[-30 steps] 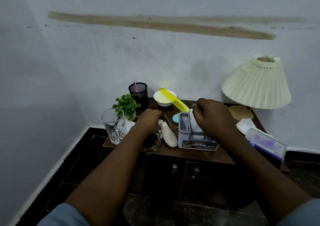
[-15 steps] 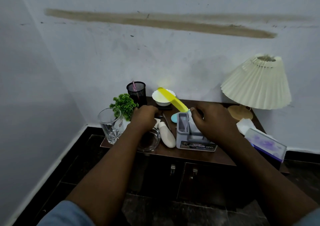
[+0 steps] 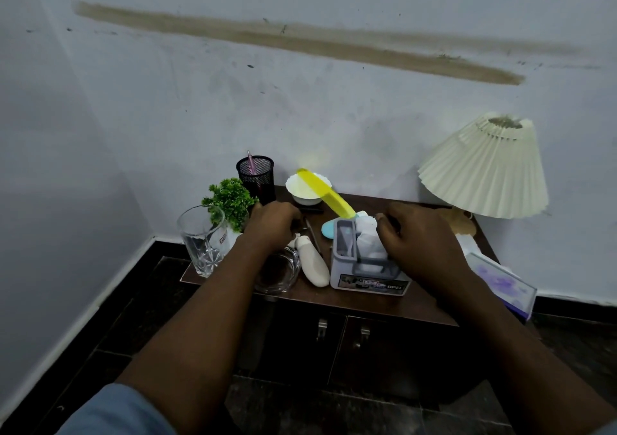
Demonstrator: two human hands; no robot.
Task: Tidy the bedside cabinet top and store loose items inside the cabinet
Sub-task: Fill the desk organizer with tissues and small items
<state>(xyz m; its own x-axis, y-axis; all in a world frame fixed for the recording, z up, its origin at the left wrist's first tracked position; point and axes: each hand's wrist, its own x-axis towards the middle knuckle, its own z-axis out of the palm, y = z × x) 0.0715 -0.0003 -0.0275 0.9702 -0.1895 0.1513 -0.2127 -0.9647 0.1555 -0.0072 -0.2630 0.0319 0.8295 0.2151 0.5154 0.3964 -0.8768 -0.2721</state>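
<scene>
Cabinet top [image 3: 384, 305]: L hand [image 3: 272, 226] curled, R hand [image 3: 419, 237] curled at organizer [image 3: 364, 279] (grips unclear).

You are wearing a light blue top. Your left sleeve [image 3: 115, 411] shows at the bottom edge of the view as a soft, rounded fold of plain, pale cloth. Of your right sleeve [image 3: 611, 430] only a thin sliver of the same blue shows in the lower right corner. Past the sleeves your left forearm [image 3: 200, 317] and right forearm [image 3: 521, 334] are uncovered down to the wrist. Your left grip [image 3: 272, 226] and right grip [image 3: 417, 237] are bare, seen from the back with the knuckles showing. The dim light leaves the nails and fingertips too dark to make out.
</scene>
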